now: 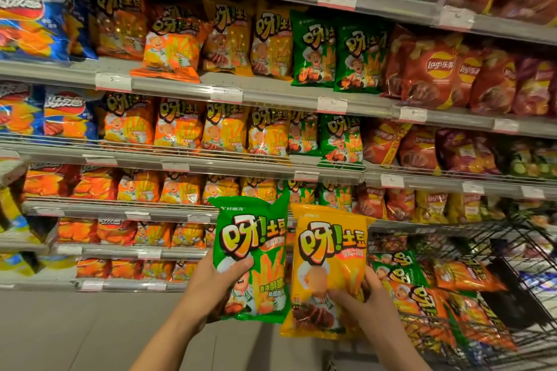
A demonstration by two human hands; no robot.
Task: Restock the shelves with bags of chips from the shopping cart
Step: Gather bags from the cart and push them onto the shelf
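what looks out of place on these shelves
One orange chip bag on the second shelf from the top has slid forward and tilts over the shelf edge, partly covering the bags behind, while its neighbours stand upright in rows. Nothing looks spilled or torn.

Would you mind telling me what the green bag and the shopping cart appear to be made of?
Green bag: probably thin glossy plastic film, since it crinkles and shows highlights. Shopping cart: thin dark crossing bars, probably metal wire; finish unclear through blur.
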